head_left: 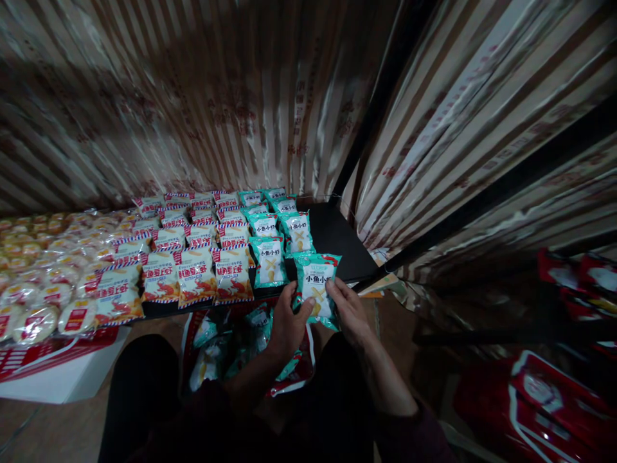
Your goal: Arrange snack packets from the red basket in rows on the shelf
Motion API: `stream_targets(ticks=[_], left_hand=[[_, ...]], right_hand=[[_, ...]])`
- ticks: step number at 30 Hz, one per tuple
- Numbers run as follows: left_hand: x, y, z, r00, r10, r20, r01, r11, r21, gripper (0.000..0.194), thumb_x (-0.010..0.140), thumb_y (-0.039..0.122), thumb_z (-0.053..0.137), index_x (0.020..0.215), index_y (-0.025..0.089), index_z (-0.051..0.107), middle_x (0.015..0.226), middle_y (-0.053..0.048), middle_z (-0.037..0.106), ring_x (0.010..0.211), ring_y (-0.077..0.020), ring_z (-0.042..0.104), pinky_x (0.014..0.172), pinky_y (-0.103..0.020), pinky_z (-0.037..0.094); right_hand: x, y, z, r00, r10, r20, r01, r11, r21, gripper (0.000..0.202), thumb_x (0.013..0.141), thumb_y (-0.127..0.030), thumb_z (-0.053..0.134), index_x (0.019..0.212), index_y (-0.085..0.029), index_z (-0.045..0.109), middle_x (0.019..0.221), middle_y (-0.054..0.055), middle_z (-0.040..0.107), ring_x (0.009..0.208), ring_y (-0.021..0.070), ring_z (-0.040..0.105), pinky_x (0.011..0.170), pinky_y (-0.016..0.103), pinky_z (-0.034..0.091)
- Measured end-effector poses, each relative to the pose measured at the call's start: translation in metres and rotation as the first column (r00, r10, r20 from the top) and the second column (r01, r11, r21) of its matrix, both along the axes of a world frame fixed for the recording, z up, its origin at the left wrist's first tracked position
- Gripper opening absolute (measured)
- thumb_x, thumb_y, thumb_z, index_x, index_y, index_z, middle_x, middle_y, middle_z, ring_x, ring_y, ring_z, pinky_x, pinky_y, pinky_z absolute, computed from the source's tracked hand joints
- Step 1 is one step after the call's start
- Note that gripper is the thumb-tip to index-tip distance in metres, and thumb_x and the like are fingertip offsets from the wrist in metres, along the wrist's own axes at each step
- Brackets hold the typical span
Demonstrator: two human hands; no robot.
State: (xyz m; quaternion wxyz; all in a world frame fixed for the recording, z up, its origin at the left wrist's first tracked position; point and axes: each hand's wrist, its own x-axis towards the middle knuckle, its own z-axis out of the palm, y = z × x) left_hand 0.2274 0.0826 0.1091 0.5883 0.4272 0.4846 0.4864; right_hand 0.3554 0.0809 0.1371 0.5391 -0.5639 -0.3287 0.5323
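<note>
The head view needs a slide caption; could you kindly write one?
Two bare hands hold a teal-and-white plastic snack packet near printed plastic packets in rows on a black shelf.

Dim overall, light direction uncertain; the held teal snack bag [315, 280] falls in the brighter, sharper central zone, large lettering legible. Small glare spots on the clear-wrapped round cakes [36, 325], pale sheen along the striped curtain [231, 96] folds. Edges darken, with wide-angle stretch; red packages [549, 402] at lower right are murky and soft.
</note>
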Motion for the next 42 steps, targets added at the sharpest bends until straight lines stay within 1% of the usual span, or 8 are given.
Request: stream_targets(ticks=[7, 12, 16, 20, 25, 30, 35, 42], left_hand=[[0.007, 0.001, -0.006, 0.996, 0.017, -0.088, -0.019, 1.0, -0.022, 0.053, 0.078, 0.034, 0.067, 0.126, 0.015, 0.054, 0.127, -0.013, 0.061, 0.118, -0.0261, 0.057, 0.104, -0.041, 0.043], [0.006, 0.005, -0.007, 0.988, -0.007, -0.155, 0.008, 1.0, 0.002, 0.049, 0.085, 0.037, 0.056, 0.128, 0.013, 0.053, 0.129, -0.013, 0.06, 0.118, -0.0249, 0.057, 0.103, -0.04, 0.043], [0.004, 0.01, -0.012, 0.987, -0.003, -0.16, 0.009, 0.999, 0.038, 0.045, 0.086, 0.033, 0.052, 0.125, 0.012, 0.055, 0.125, -0.014, 0.063, 0.113, -0.0245, 0.06, 0.1, -0.04, 0.046], [0.006, 0.015, -0.018, 0.979, 0.076, -0.192, -0.069, 0.997, 0.039, 0.039, 0.084, 0.031, 0.054, 0.118, 0.013, 0.059, 0.116, -0.012, 0.067, 0.106, -0.0231, 0.063, 0.096, -0.039, 0.047], [0.01, 0.023, -0.012, 0.969, 0.114, -0.22, -0.107, 0.993, 0.04, 0.032, 0.084, 0.028, 0.053, 0.113, 0.015, 0.06, 0.113, -0.01, 0.068, 0.103, -0.0204, 0.064, 0.096, -0.037, 0.047], [0.013, 0.031, -0.004, 0.952, 0.132, -0.276, -0.12, 0.991, 0.06, 0.031, 0.085, 0.028, 0.051, 0.111, 0.013, 0.061, 0.111, -0.012, 0.068, 0.103, -0.021, 0.064, 0.094, -0.035, 0.048], [0.02, 0.039, -0.006, 0.968, 0.125, -0.217, -0.11, 0.991, 0.081, 0.033, 0.086, 0.026, 0.05, 0.115, 0.012, 0.058, 0.11, -0.013, 0.068, 0.1, -0.0214, 0.065, 0.091, -0.036, 0.05], [0.032, 0.048, -0.011, 0.984, 0.091, -0.156, -0.067, 0.986, 0.153, 0.042, 0.087, 0.029, 0.051, 0.126, 0.014, 0.052, 0.126, -0.013, 0.061, 0.117, -0.0216, 0.057, 0.104, -0.037, 0.042]], right_hand=[[0.004, 0.011, -0.007, 0.992, -0.117, 0.05, 0.119, 0.992, -0.044, 0.051, 0.06, -0.063, 0.072, 0.089, -0.021, 0.07, 0.081, 0.003, 0.075, 0.07, 0.0214, 0.068, 0.057, 0.027, 0.053], [0.006, 0.021, -0.009, 0.996, -0.086, 0.015, 0.086, 0.996, -0.028, 0.05, 0.061, -0.06, 0.073, 0.091, -0.021, 0.069, 0.08, 0.002, 0.074, 0.068, 0.0217, 0.068, 0.054, 0.028, 0.052], [0.007, 0.028, -0.011, 0.998, -0.067, 0.014, 0.068, 0.997, -0.025, 0.049, 0.061, -0.061, 0.073, 0.088, -0.021, 0.069, 0.077, 0.002, 0.074, 0.065, 0.0207, 0.066, 0.052, 0.027, 0.05], [0.01, 0.033, -0.012, 0.999, -0.033, 0.04, 0.034, 0.999, -0.025, 0.047, 0.063, -0.06, 0.072, 0.089, -0.021, 0.069, 0.077, 0.001, 0.074, 0.063, 0.0191, 0.065, 0.053, 0.026, 0.049], [0.015, 0.035, -0.007, 1.0, -0.003, 0.008, 0.003, 1.0, 0.005, 0.051, 0.063, -0.059, 0.073, 0.097, -0.022, 0.068, 0.086, 0.002, 0.074, 0.074, 0.0208, 0.068, 0.063, 0.029, 0.053], [0.02, 0.03, -0.009, 0.998, -0.029, 0.058, 0.027, 0.999, 0.035, 0.054, 0.064, -0.058, 0.074, 0.103, -0.021, 0.067, 0.089, 0.003, 0.075, 0.079, 0.0197, 0.067, 0.067, 0.028, 0.053], [0.021, 0.028, -0.016, 0.998, -0.029, 0.056, 0.026, 0.998, 0.064, 0.054, 0.062, -0.053, 0.076, 0.104, -0.021, 0.067, 0.093, 0.003, 0.074, 0.085, 0.02, 0.067, 0.073, 0.029, 0.053], [0.022, 0.038, -0.017, 0.993, -0.1, 0.057, 0.096, 0.993, 0.065, 0.055, 0.061, -0.056, 0.075, 0.102, -0.021, 0.068, 0.092, 0.004, 0.074, 0.079, 0.0226, 0.068, 0.072, 0.035, 0.055]])
